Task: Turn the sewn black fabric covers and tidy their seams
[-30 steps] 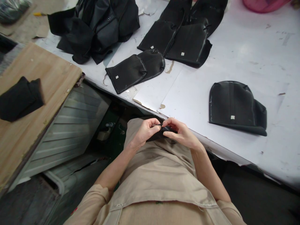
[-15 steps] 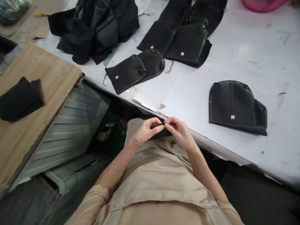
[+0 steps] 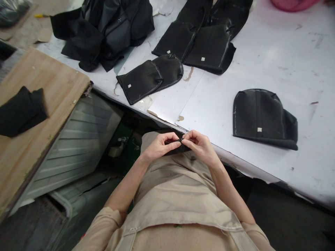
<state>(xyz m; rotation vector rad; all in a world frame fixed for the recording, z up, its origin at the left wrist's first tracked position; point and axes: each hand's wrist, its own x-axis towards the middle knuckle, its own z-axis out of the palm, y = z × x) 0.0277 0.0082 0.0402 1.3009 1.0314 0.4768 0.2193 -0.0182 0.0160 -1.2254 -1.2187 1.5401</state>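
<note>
Between my two hands, at the table's near edge, is a black fabric piece (image 3: 178, 150); most of it is hidden by my fingers. My left hand (image 3: 160, 146) pinches its upper edge between thumb and fingers. My right hand (image 3: 196, 144) pinches the same edge just beside, the fingertips of both hands nearly meeting. To the right on the table lies a black sewn piece (image 3: 258, 115) with a rounded top, a white square tag and pale marks along its side. Two similar overlapping black pieces (image 3: 141, 80) lie ahead of my hands.
More black sewn pieces (image 3: 206, 48) lie further back on the white table (image 3: 267, 59). A heap of black material (image 3: 104, 35) is at the back left. On a wooden board (image 3: 65, 82) at left sits a folded black cloth (image 3: 22, 111). A pink object (image 3: 294, 4) shows at the top.
Both hands stay pinched on the black fabric piece; my fingertips have shifted slightly left and down, and a little more black fabric shows below them. The table pieces lie as before.
</note>
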